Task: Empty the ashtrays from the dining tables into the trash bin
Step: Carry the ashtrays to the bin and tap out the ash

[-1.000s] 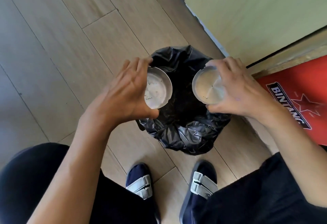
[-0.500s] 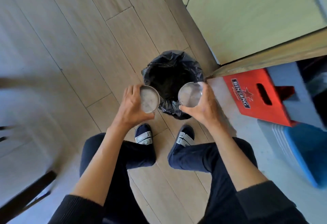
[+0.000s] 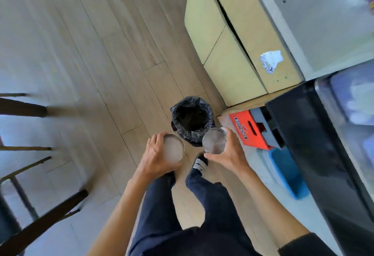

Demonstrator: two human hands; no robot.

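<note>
From the head camera, a person stood on a pale wood-plank floor [image 3: 85, 57] and looked down at both bare hands, each carrying a round metal ashtray. The left hand [image 3: 156, 157] gripped the left ashtray [image 3: 173, 148], its fingers [image 3: 159, 138] wrapped round the far rim and the thumb pressed on the near edge, so the hand was clamped on the dish with its pale, dusty inside facing up. The right hand [image 3: 229, 152] held the right ashtray [image 3: 214, 140] the same way, fingers curled over the far rim and thumb under the near edge, the dish tilted a little toward the camera. Just beyond both dishes stood the trash bin [image 3: 192, 119], lined with a black plastic bag and open at the top; the right ashtray overlapped the bin's near rim in the picture, while the left one hung beside it over the floor. To the right of the bin lay a red Bintang crate [image 3: 245, 129], with a blue plastic tray [image 3: 287, 168] nearer the person and a black cabinet [image 3: 315, 144] beyond them. A yellow-green counter [image 3: 232, 39] rose behind the bin. Dark chair legs [image 3: 26, 174], blurred, filled the left edge. Dark trousers and one strapped shoe [image 3: 199, 164] showed below the hands.
</note>
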